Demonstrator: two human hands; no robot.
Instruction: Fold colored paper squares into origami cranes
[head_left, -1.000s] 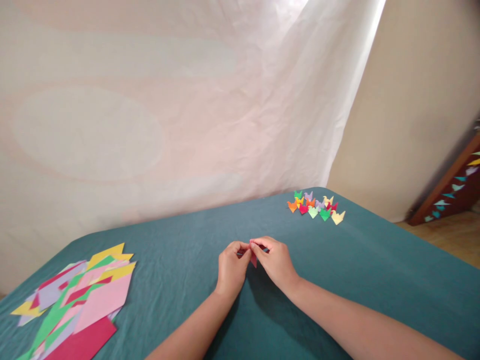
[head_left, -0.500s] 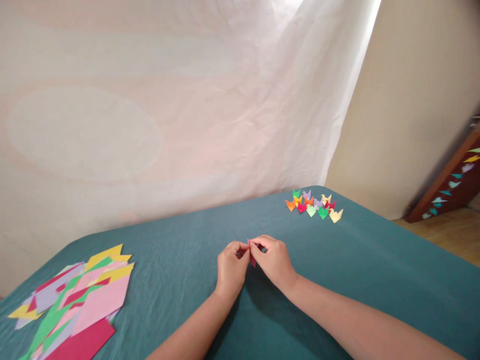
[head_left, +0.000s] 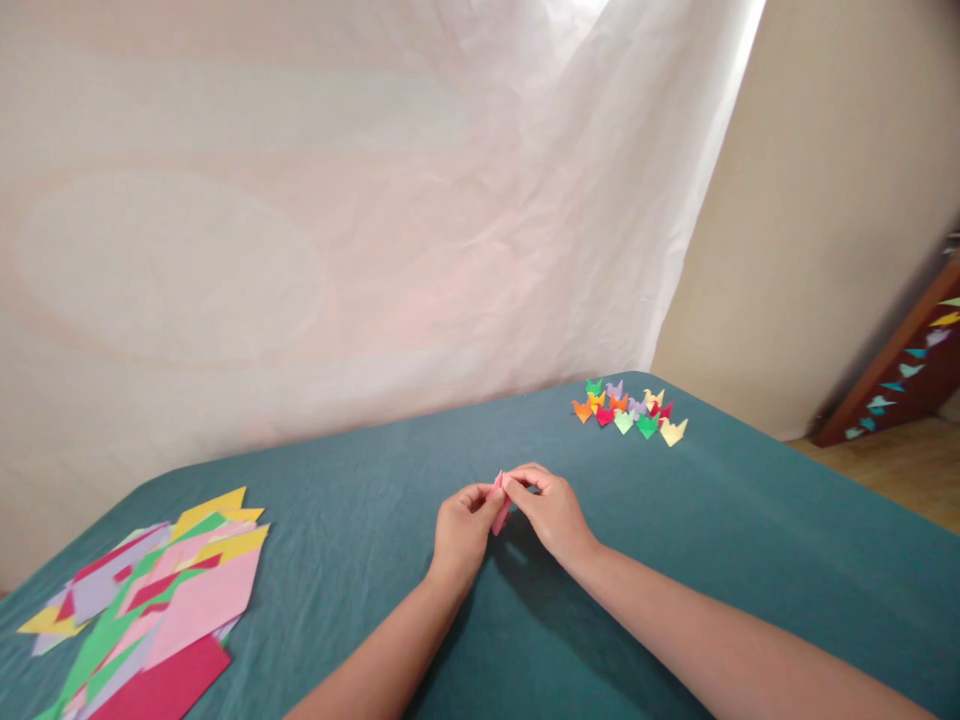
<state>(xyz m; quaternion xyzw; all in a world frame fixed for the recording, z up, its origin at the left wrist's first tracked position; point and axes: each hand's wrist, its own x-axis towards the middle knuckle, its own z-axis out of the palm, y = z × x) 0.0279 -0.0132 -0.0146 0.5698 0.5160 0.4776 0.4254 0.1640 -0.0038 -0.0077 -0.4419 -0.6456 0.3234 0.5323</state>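
Observation:
Over the middle of the table, both hands meet at a small folded piece of pink paper (head_left: 500,516). My left hand (head_left: 465,527) pinches its left side between thumb and fingers. From the right, my right hand (head_left: 550,508) grips it near the top with thumb and forefinger. The paper stands roughly upright, with a pointed tip above the fingers and a narrow end below. Its upper part is partly hidden by the fingertips.
The table has a dark green cloth (head_left: 352,560). Overlapping coloured paper sheets (head_left: 202,605) lie at the left. Several folded paper birds (head_left: 622,420) stand grouped at the far right corner. A pale curtain (head_left: 390,250) hangs behind. More folded papers hang by a brown wooden panel (head_left: 862,410).
The pink paper has turned, so more of its pink face shows between my hands. My right hand has risen slightly, while both hands keep their pinch.

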